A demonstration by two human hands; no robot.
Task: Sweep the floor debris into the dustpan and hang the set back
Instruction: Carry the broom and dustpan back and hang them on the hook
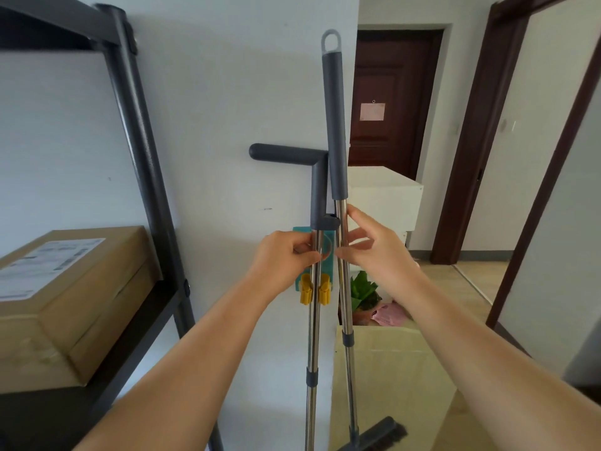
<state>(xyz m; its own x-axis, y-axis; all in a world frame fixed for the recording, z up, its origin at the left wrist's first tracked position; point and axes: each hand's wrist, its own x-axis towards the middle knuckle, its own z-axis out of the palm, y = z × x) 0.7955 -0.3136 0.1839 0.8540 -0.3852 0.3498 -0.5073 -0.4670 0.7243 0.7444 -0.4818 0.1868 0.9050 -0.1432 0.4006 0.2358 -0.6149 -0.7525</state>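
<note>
We face the wall holder (327,266) at centre. Our left hand (283,255) pinches the dustpan pole (311,336), seated between yellow clips (305,289). Our right hand (374,249) pinches the broom pole (346,314), brush (380,434) at 5 o'clock. This looks like the hanging step; next, the broom needs securing alongside.

shelf rack (140,141) left, carton (81,288) on it; dustpan pole (313,336) sits in wall clip (305,292), broom pole (335,125) just right.
</note>
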